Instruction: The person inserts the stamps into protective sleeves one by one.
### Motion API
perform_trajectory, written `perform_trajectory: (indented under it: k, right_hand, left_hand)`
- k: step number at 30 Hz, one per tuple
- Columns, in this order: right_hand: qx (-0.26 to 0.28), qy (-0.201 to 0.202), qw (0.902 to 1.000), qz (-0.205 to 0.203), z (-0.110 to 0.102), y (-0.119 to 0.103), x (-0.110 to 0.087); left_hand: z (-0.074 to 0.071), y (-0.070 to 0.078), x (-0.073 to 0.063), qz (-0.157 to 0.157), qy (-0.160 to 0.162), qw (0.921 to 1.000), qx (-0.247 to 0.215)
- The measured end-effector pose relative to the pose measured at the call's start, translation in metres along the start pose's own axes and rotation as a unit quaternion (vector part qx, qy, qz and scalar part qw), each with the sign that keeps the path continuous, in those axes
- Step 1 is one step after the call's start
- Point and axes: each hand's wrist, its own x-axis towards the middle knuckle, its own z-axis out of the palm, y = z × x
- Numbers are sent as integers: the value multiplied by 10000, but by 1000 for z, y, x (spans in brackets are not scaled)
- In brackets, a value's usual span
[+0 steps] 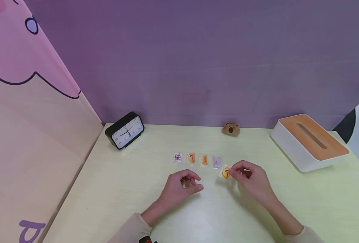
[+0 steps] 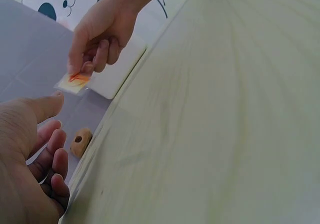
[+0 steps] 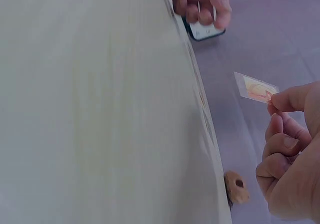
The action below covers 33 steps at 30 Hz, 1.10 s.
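My right hand (image 1: 251,179) pinches a small stamp in a clear sleeve (image 1: 224,172) between thumb and fingertips, raised off the table. In the right wrist view, the yellow and orange print of this stamp (image 3: 257,89) faces the camera. Several similar sleeved stamps lie in a row just beyond the hands, from a blue and red one (image 1: 177,157) on the left, past orange ones (image 1: 190,158), to a pale purple one (image 1: 217,162). My left hand (image 1: 180,187) hovers near the row's front, fingers loosely bent with nothing in them.
A black alarm clock (image 1: 125,131) stands at the back left. Near the back edge sits a brown bear-head figure (image 1: 231,129). At the right is a white tissue box (image 1: 310,143) with a wooden lid. Purple fabric (image 1: 197,67) rises behind the pale table (image 1: 115,189).
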Motion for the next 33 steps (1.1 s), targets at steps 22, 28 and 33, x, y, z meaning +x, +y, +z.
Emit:
perform_trajectory:
  k: [22, 28, 33]
  right_hand:
    - [-2122, 120, 9770, -167, -25, 54, 48]
    - [-2446, 157, 9690, -296, -21, 58, 55]
    - [-2531, 303, 9664, -329, -20, 60, 58]
  left_hand:
    - [-13, -11, 0, 8, -39, 10000, 66]
    - [-13, -11, 0, 28, -21, 10000, 46]
    - [-12, -11, 0, 37, -27, 10000, 88]
